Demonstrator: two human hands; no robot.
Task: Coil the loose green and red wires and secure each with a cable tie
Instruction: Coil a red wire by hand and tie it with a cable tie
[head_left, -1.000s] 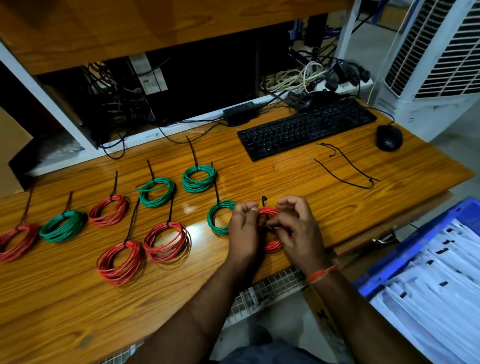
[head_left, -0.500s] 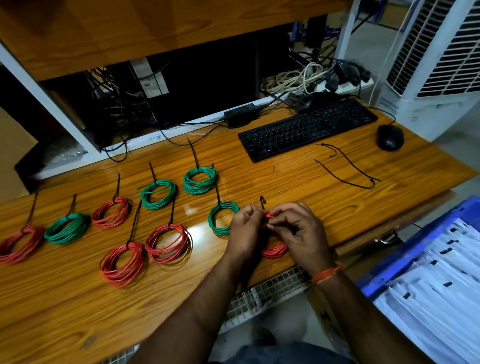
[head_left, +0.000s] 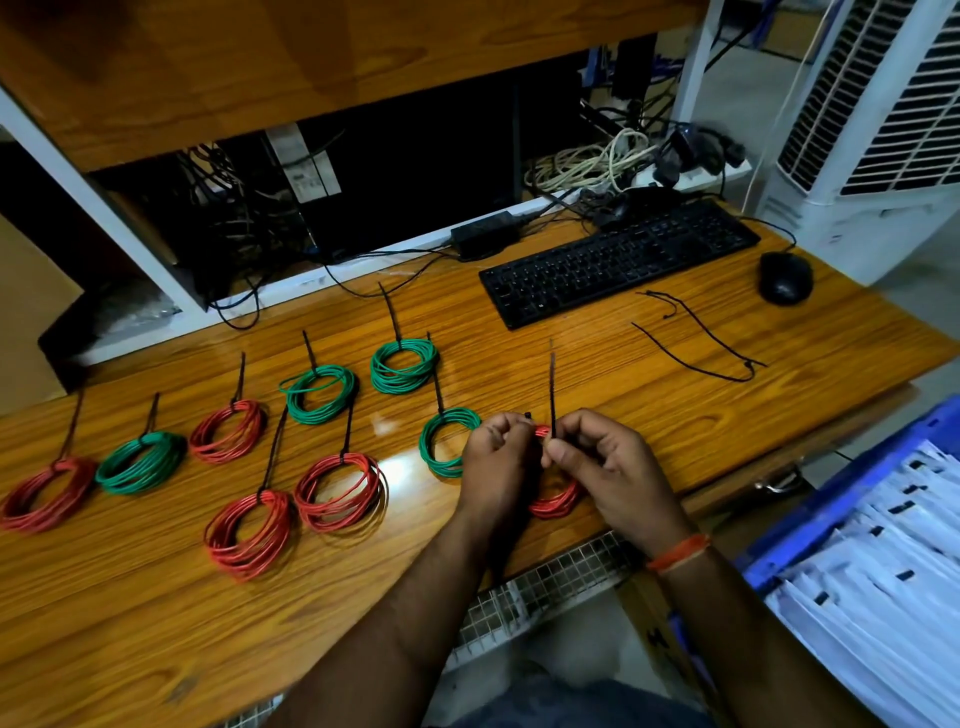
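Looking down from the head camera, we count eight finished coils on the desk (head_left: 649, 415), each with a black tie tail sticking up: four red and four green, laid in two loose rows to our left. The ninth, a red coil (head_left: 556, 501), sits at the desk's near edge under our hands. Our left hand (head_left: 496, 462) has its fingers curled round the coil's top, pinching it by the tie's head. Our right hand (head_left: 602, 462) pinches the tie (head_left: 552, 389) between thumb and fingertips, its tail standing straight up above the coil. We judge the tie is threaded and being drawn snug; cinching is what remains here. Two spare ties (head_left: 696, 338) lie loose near the keyboard (head_left: 618, 260), well apart from the coils, so more wire may be due, though we see none loose.

At far right, a blue crate (head_left: 841, 499) holds stacked white packets with small black marks.
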